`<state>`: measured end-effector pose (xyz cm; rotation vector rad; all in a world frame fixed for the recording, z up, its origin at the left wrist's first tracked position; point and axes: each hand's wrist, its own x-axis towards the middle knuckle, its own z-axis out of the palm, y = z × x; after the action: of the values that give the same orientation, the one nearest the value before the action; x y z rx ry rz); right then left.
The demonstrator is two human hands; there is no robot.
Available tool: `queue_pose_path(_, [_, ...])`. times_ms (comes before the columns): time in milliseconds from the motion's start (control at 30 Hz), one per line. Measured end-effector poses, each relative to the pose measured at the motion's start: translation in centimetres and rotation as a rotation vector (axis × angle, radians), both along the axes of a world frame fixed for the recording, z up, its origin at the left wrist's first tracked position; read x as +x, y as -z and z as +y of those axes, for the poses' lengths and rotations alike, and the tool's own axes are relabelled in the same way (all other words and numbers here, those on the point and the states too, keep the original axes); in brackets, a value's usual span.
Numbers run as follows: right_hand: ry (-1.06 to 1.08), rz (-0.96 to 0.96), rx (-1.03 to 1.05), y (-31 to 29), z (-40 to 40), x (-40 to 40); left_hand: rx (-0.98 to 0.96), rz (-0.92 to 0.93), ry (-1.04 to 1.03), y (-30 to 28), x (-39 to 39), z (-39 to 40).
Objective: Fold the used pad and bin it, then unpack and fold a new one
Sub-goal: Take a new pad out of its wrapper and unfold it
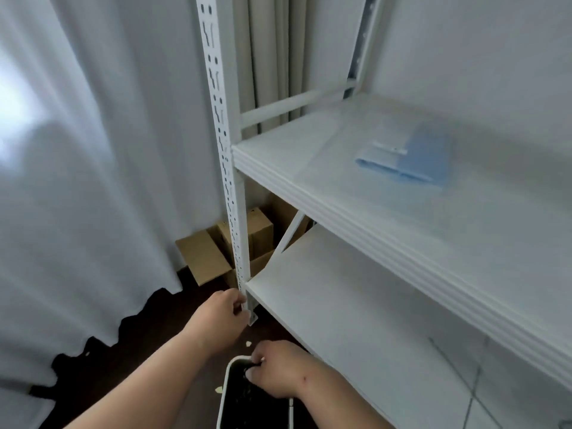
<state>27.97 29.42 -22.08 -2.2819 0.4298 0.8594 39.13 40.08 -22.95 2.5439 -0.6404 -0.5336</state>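
Observation:
A new pad in a clear wrapper (411, 159), pale blue and flat, lies on the upper white shelf (356, 212) at the right. Below, at the frame's bottom, a white bin (223, 397) with a black liner (247, 404) stands on the dark floor. My right hand (280, 368) hovers over the bin's far rim, its curled fingertips pinching the liner's edge. My left hand (218, 317) is further left and higher, fingers curled against the foot of the shelf's perforated post (235, 212). No used pad shows; the bin's inside is dark.
The lower shelf board (356, 320) juts out right beside the bin. Cardboard boxes (216, 252) sit on the floor behind the post. A white curtain (77, 181) hangs at the left. Small pale scraps (218, 389) lie on the floor near the bin.

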Motion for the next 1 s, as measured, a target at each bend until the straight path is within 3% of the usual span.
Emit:
queue_pose_path(233, [0.079,-0.069,0.029,-10.4,-2.1,-2.1,-0.028,-0.058,0.046,-10.8,-1.1,-2.4])
queue_pose_path(467, [0.222,-0.278,0.029,-18.6,-7.4,-6.1,-0.212,-0.254,0.024,-18.9,-3.3,-9.7])
queue_pose_path(600, [0.333,-0.453,0.003,-21.2,-11.6,-8.2,-0.272,-0.265,0.069,-20.3,-5.5,-13.8])
queue_pose_path(767, [0.407,-0.666,-0.298,-20.4,-16.0,-9.4,-0.25,-0.271,0.048,-20.2,-6.7,-16.3])
queue_pose_path(1000, [0.319,-0.634,-0.559,-17.9,-18.2,-8.2,-0.033,-0.166,0.044,-18.3,-5.2,-16.5])
